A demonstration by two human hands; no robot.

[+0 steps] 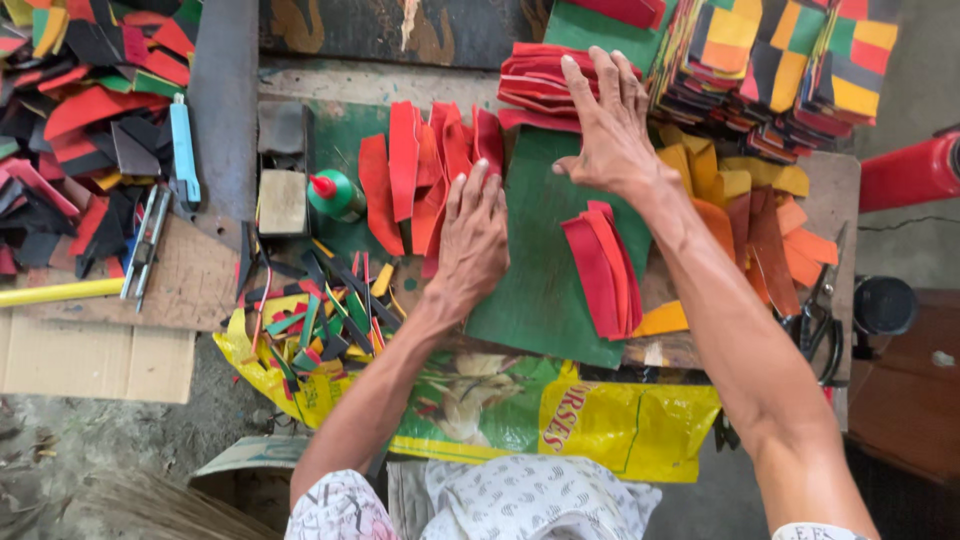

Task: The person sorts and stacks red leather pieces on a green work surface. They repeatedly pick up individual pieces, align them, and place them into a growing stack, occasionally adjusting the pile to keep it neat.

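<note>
Head view looked straight down on my bench. Nothing held things like a true container except the yellow printed sack (600,425) spread under the bench edge, which caught a heap of thin offcut strips (315,315) in red, green, black and yellow. A green glue bottle (335,195) with a red cap stood just beside a pale block (282,200).

My left hand (472,235) lay flat and open, fingers together, pressing the fanned red pieces (420,165) at the left edge of the green mat (545,280). My right hand (610,125) was open too, fingers spread, resting on a stack of red pieces (535,85) at the mat's far edge. A second red bundle (603,268) lay on the mat between my arms.

Scissors (818,320) at the right were partly hidden behind my forearm. Patchwork stacks (790,65) were cut off by the top edge, and I could not tell what the red cylinder (910,170) at the far right was.
</note>
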